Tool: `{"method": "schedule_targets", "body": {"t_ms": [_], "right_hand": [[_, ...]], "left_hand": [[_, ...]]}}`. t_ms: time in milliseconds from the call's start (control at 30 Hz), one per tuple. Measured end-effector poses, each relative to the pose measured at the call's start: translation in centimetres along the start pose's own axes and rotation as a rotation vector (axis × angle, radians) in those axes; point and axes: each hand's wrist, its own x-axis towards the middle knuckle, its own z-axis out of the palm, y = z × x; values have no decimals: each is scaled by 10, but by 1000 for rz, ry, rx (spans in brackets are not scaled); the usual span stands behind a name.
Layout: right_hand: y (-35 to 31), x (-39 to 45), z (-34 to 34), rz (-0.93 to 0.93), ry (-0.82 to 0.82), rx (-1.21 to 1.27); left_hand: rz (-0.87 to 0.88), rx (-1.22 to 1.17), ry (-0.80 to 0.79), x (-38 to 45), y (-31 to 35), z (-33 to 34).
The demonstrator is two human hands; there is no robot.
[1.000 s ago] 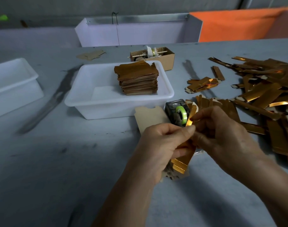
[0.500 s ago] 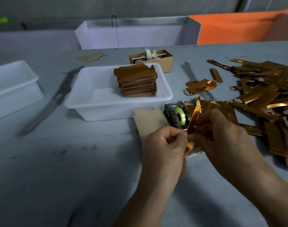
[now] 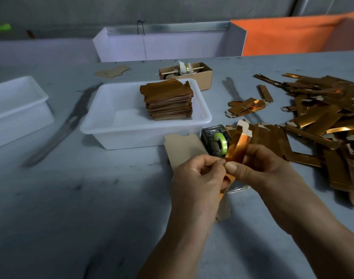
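Both hands hold one gold foil carton blank (image 3: 236, 147) above the grey table, just in front of a tape dispenser (image 3: 215, 140) with a green roll. My left hand (image 3: 198, 178) pinches the blank's lower part between thumb and curled fingers. My right hand (image 3: 258, 168) grips its upper part, thumb pressed on the near face. The blank's top flap sticks up past my fingers; its lower end is hidden behind my left hand. A flat brown card (image 3: 182, 148) lies beside the dispenser.
A white tub (image 3: 103, 127) holds a stack of flattened gold blanks (image 3: 169, 101). A heap of loose gold blanks (image 3: 323, 121) covers the table's right side. Another white tub (image 3: 15, 109) sits at left, a small cardboard box (image 3: 204, 76) behind.
The gold blank has been turned more upright and lifted, its shiny face now toward me. Both hands have shifted their hold slightly and stay close together.
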Motion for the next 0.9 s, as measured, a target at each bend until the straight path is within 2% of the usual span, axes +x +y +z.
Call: {"method": "schedule_targets", "body": {"t_ms": [100, 400, 533, 900], "right_hand": [[0, 3, 4, -14, 51, 50], [-14, 6, 0, 20, -76, 144], [-17, 7, 1, 10, -60, 177], [-17, 6, 2, -47, -33, 75]], "left_hand": [[-44, -48, -30, 0, 4, -2], [-144, -189, -65, 7, 21, -13], [-136, -227, -53, 8, 27, -15], [-91, -112, -163, 5, 24, -20]]}}
